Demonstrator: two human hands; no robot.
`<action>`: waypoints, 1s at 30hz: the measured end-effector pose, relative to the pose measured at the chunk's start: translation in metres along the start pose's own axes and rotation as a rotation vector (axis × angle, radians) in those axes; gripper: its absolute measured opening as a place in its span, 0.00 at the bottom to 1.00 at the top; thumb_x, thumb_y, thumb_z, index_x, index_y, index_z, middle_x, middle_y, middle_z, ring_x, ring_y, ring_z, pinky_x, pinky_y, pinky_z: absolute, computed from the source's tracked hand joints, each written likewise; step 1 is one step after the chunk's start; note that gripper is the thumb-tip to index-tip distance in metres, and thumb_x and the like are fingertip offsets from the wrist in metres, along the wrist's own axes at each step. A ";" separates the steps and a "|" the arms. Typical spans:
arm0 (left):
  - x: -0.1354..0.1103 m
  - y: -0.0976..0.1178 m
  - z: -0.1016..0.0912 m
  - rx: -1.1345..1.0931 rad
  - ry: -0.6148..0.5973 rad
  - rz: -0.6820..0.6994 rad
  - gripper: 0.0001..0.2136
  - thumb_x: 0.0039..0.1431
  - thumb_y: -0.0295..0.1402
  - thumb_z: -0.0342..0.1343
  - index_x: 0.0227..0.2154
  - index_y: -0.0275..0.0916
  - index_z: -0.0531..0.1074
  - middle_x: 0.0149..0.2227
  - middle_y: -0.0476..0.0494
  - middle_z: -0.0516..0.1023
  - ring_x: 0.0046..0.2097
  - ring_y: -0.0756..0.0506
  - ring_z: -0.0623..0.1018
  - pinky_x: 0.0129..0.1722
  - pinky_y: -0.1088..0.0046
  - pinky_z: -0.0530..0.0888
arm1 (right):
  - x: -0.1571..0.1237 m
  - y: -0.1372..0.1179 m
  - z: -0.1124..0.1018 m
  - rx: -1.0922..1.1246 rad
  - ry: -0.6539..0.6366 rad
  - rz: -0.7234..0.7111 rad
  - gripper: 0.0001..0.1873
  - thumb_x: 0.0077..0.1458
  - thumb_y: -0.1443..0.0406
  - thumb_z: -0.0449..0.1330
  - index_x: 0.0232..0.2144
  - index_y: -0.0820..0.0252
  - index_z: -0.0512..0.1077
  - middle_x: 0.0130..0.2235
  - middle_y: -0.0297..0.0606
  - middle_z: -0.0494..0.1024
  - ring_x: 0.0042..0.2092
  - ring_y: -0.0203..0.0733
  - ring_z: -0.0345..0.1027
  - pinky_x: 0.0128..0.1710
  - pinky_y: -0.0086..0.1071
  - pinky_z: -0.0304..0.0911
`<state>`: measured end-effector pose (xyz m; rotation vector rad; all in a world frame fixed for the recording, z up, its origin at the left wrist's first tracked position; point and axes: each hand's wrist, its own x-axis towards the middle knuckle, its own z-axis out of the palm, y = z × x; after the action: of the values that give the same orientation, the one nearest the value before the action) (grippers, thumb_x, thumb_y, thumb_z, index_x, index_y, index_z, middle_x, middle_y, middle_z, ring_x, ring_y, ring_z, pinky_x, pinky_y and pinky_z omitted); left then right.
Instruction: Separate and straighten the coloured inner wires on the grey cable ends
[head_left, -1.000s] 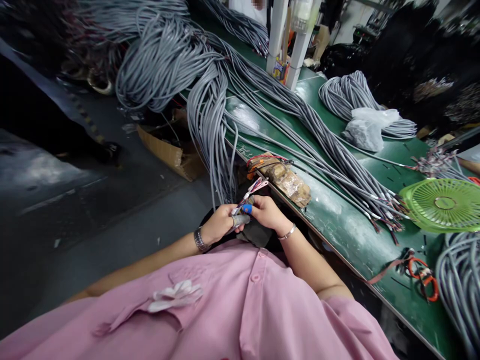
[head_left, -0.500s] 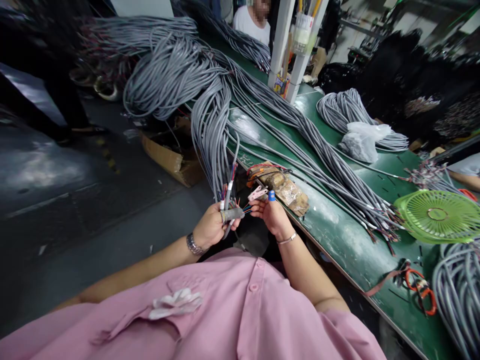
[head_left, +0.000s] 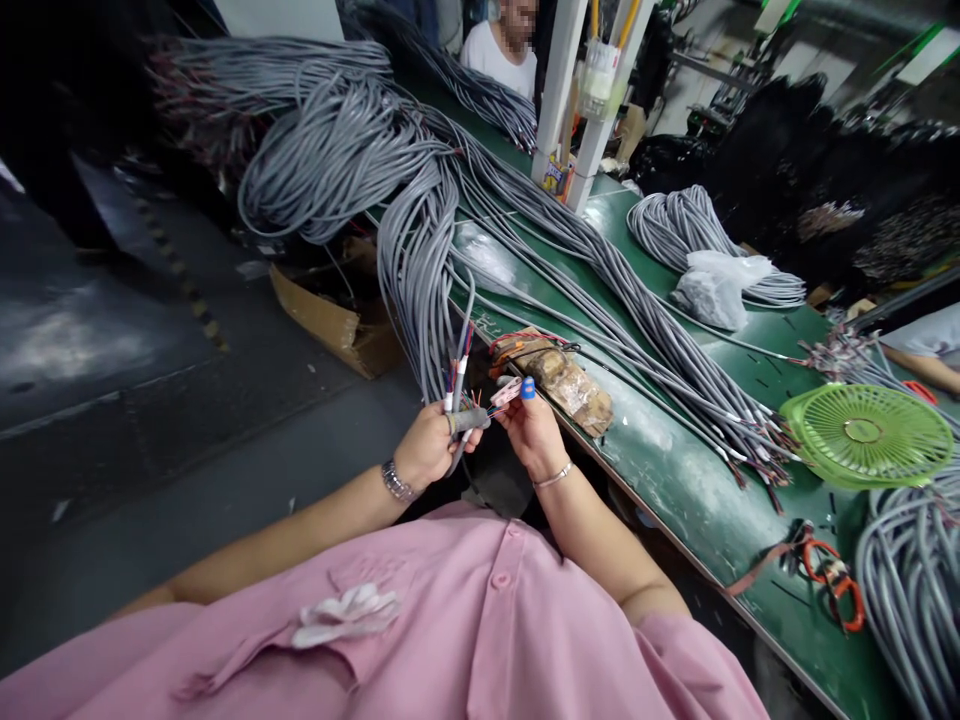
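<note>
My left hand [head_left: 429,447], with a grey cot on one finger, is closed round the end of a grey cable [head_left: 459,345] whose stripped coloured wires [head_left: 459,375] stick up above the fist. My right hand [head_left: 531,430], a blue cot on one fingertip, pinches some of those thin coloured wires beside a small pink clip [head_left: 508,391]. Both hands are held over my lap, just off the near edge of the green bench [head_left: 675,470]. The cable runs up into a thick hanging bundle of grey cables [head_left: 416,260].
A taped wooden block [head_left: 570,385] lies on the bench edge by my right hand. Long grey cable bundles [head_left: 637,310] cross the bench; a green fan guard [head_left: 866,432], a plastic bag [head_left: 712,285], red-handled cutters [head_left: 825,570]. A cardboard box [head_left: 337,325] sits on the floor. Another person [head_left: 502,50] sits far back.
My hands rose from my lap and drew apart; the left now holds the cable end upright with its wires fanned out, and the right picks at them. The view tilted up.
</note>
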<state>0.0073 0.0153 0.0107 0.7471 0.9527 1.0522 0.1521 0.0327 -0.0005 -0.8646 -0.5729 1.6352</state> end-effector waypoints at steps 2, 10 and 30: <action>0.000 -0.003 -0.001 0.020 -0.016 0.005 0.09 0.44 0.32 0.63 0.23 0.34 0.69 0.14 0.50 0.70 0.15 0.55 0.65 0.14 0.79 0.53 | 0.001 0.001 -0.001 -0.017 -0.005 0.004 0.23 0.48 0.46 0.62 0.32 0.60 0.74 0.29 0.34 0.73 0.30 0.33 0.64 0.33 0.27 0.65; -0.009 -0.008 -0.007 0.055 -0.052 0.052 0.09 0.46 0.33 0.63 0.24 0.35 0.69 0.14 0.51 0.70 0.15 0.54 0.64 0.16 0.78 0.58 | -0.006 -0.005 -0.018 -0.140 -0.152 0.245 0.33 0.47 0.38 0.55 0.34 0.61 0.73 0.32 0.38 0.75 0.30 0.34 0.67 0.32 0.30 0.68; -0.017 -0.019 -0.015 0.309 -0.098 0.022 0.06 0.49 0.33 0.59 0.25 0.36 0.70 0.18 0.50 0.74 0.20 0.52 0.69 0.21 0.77 0.64 | -0.028 -0.008 -0.026 -0.506 -0.206 0.162 0.20 0.45 0.50 0.65 0.32 0.61 0.73 0.28 0.32 0.73 0.28 0.31 0.66 0.30 0.28 0.65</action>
<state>-0.0030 -0.0062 -0.0074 1.0564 1.0360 0.8880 0.1793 0.0055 -0.0038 -1.1365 -1.1164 1.7675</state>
